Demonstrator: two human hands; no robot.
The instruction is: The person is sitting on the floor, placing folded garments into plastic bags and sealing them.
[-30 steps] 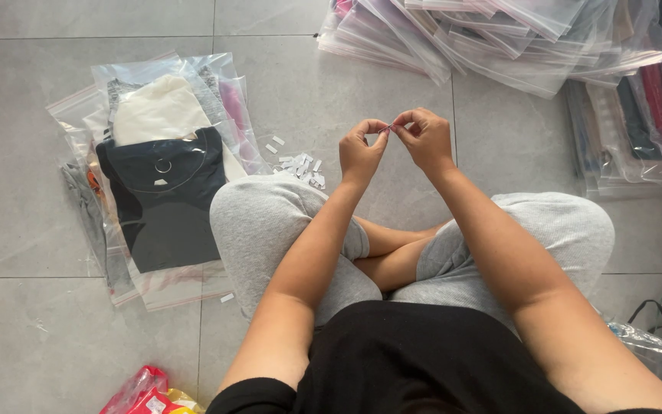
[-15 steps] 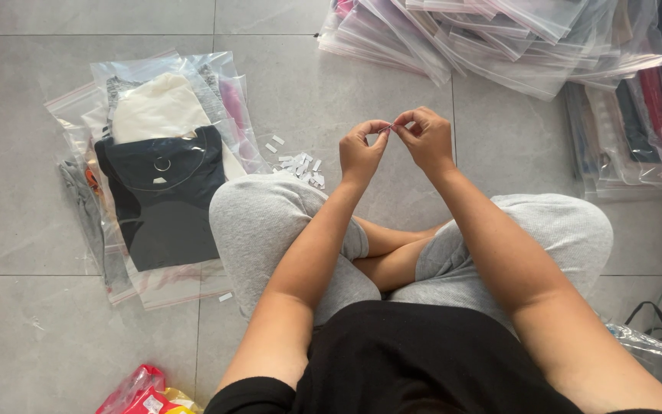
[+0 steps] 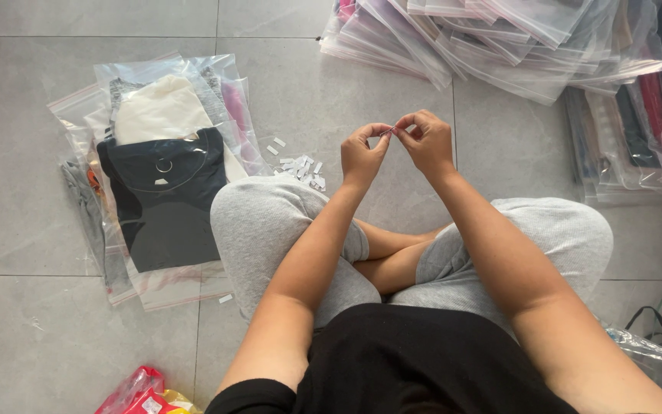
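2 sets of fingertips pinch 1 tiny white slip (image 3: 389,132), left hand (image 3: 362,153) and right hand (image 3: 423,142) meeting above the knees. Against half a second ago nothing has shifted; the fiddling is unfinished. The slip's long axis cannot be made out. Beyond lie loose white slips (image 3: 300,167) and a bagged black garment (image 3: 164,199).

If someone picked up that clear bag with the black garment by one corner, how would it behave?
The clear bag with the black garment would probably sag, since it holds soft folded cloth. Its glossy plastic looks slippery, so it might slide off the stack of bags.
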